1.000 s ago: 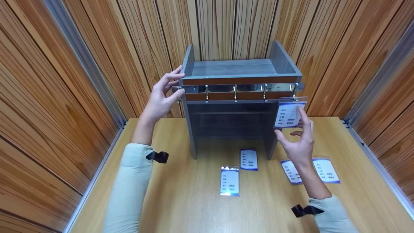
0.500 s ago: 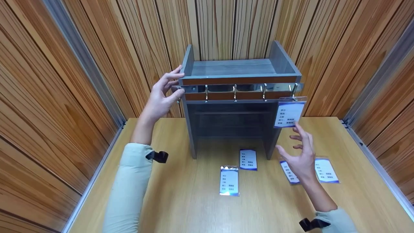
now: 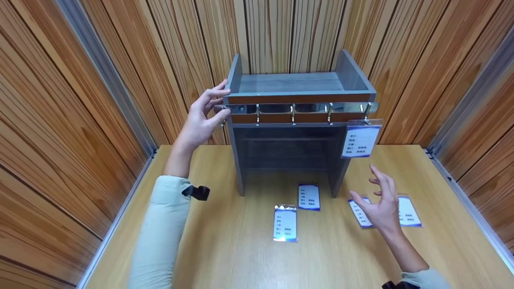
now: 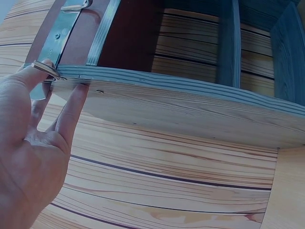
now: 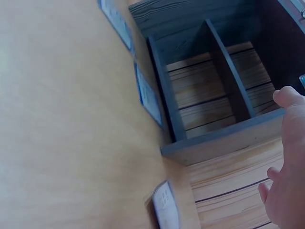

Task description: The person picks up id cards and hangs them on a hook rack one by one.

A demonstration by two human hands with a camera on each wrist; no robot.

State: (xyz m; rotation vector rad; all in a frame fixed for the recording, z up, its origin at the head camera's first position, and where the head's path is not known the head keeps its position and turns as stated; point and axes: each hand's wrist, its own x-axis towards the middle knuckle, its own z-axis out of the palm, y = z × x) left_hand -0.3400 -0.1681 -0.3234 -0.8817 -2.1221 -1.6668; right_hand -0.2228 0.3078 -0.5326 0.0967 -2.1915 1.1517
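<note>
Back wall [image 3: 269, 36]: panelled in striped wood grain, flanked by matching side walls with grey metal trim.
Counter [image 3: 225, 257]: made of pale wood, with a grey shelf unit [image 3: 289, 82] standing upright towards the back.
Hook strip [image 3: 275, 108]: shiny metal, running across the brown front band of the shelf unit.
Left hand [image 3: 200, 122]: gripping the shelf unit's upper left front corner, with thumb at the strip's end beside the leftmost hook and fingers against the outer side.
Right hand [image 3: 379, 206]: released, with fingers loosely bent around nothing, raised below the hanging badge.
Hanging badge [image 3: 362, 140]: white with blue edges, in a clear sleeve, hung from the rightmost hook [image 3: 367, 112], apart from both hands.
Middle badges: lying on the counter, one nearer [image 3: 285, 223], one just beyond its corner [image 3: 309, 197].
Right-side badges: lying on the counter, one left [image 3: 358, 212] and one right [image 3: 410, 212] of the right hand, both partly hidden by it.
Sleeves: pale green, fitted with black wrist devices.
</note>
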